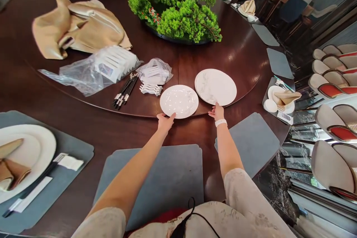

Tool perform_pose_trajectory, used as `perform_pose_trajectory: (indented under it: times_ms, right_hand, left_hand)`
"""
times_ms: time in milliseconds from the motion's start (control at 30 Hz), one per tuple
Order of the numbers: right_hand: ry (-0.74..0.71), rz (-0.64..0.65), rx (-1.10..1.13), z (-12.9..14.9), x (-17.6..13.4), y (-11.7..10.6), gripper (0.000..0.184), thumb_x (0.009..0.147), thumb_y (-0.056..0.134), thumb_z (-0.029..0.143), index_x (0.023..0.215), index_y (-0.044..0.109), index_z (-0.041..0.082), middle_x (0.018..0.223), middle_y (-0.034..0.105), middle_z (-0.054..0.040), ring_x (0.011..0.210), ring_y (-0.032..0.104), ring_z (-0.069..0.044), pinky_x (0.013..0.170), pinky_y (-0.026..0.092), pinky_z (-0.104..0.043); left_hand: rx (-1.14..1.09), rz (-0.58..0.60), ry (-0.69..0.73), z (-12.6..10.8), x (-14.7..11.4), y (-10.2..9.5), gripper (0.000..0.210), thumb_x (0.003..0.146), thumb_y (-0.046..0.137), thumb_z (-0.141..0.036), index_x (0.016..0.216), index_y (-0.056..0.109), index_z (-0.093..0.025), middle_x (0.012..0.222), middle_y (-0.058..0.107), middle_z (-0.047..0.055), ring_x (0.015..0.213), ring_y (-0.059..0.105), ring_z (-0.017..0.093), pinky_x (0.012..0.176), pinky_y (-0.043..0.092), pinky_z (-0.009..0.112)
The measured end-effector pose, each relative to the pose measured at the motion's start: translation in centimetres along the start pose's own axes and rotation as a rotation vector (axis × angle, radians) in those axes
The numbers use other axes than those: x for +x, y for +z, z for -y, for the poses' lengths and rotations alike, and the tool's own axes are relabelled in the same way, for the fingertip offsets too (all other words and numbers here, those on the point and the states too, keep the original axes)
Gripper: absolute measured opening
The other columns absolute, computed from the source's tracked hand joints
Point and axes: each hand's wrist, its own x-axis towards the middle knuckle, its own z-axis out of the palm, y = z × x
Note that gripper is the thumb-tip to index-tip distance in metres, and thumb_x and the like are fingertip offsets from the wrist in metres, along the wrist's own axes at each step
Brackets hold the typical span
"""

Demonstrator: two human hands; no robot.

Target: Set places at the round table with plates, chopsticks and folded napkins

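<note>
A dark wooden table carries a broad round turntable. On this stands a dark, shallow pot filled with a bushy green plant and a few red blooms. A grey mat lies directly before the person, and a tan cloth is heaped on the turntable's left part. At far left, a large plate holds a folded napkin. The bigger clear bag contains white packets.

Two white plates look stacked at right, the upper one a marbled plate; a glossy plate sits just left of it, near the turntable's edge. A smaller bag also holds white pieces.

The left hand pinches the glossy plate's near-left rim, thumb on top; the plate extends beyond it. The right hand touches the marbled plate's near rim; whether it grips, one cannot tell. Dark chopsticks and wavy white rests lie farther left.
</note>
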Motion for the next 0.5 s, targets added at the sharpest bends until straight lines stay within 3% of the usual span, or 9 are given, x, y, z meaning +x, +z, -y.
perform_pose_trajectory:
  times_ms: [67,133,233,300,400,500]
  right_hand:
    - [-0.094,0.003,0.108,-0.3,0.1,-2.2,0.022,0.097,0.054,0.043,0.094,0.054,0.021,0.065,0.057,0.0028,0.060,0.067,-0.015,0.065,0.063,-0.031]
    - [-0.223,0.066,0.262,-0.7,-0.2,-4.2,0.016,0.091,0.059,0.035,0.103,0.055,0.024,0.083,0.069,-0.0002,0.076,0.072,-0.015,0.077,0.065,-0.035]
    - [-0.376,0.166,0.439,-1.3,-1.7,-6.7,0.033,0.080,0.065,0.026,0.112,0.058,0.027,0.113,0.073,-0.0036,0.103,0.073,-0.018,0.090,0.064,-0.040]
    - [-0.407,0.164,0.487,-2.2,-3.6,-8.4,0.039,0.075,0.069,0.024,0.113,0.060,0.027,0.120,0.073,-0.0045,0.108,0.072,-0.019,0.093,0.063,-0.043]
    - [-0.428,0.134,0.478,-4.5,-7.9,-11.6,0.040,0.073,0.074,0.027,0.111,0.062,0.028,0.119,0.073,-0.0033,0.106,0.073,-0.019,0.093,0.063,-0.042]
    - [-0.446,0.121,0.417,-8.1,-13.5,-15.1,0.038,0.072,0.077,0.029,0.107,0.064,0.028,0.113,0.075,-0.0028,0.103,0.074,-0.019,0.084,0.066,-0.038]
  left_hand:
    - [-0.040,-0.068,-0.066,0.1,-0.5,-0.3,0.053,0.085,0.072,-0.040,0.121,0.039,-0.021,0.118,0.067,0.013,0.083,0.071,0.016,0.064,0.052,0.027]
    - [-0.095,-0.040,-0.085,0.3,-1.4,-0.9,0.040,0.086,0.071,-0.036,0.113,0.047,-0.019,0.115,0.067,0.010,0.083,0.070,0.014,0.066,0.053,0.024]
    - [-0.219,0.019,-0.055,0.5,-3.1,-1.9,0.029,0.081,0.074,-0.028,0.099,0.055,-0.016,0.101,0.068,0.007,0.081,0.068,0.013,0.071,0.056,0.026]
    - [-0.305,0.010,-0.030,0.8,-4.2,-3.0,0.027,0.077,0.077,-0.025,0.093,0.058,-0.015,0.094,0.068,0.007,0.079,0.066,0.012,0.075,0.058,0.028]
    - [-0.387,-0.026,-0.029,2.2,-6.3,-6.3,0.025,0.074,0.079,-0.022,0.087,0.060,-0.013,0.088,0.068,0.005,0.072,0.062,0.009,0.070,0.058,0.024]
    - [-0.430,-0.050,-0.060,5.2,-8.9,-12.1,0.024,0.071,0.080,-0.019,0.085,0.062,-0.013,0.080,0.067,0.003,0.063,0.059,0.007,0.058,0.052,0.018]
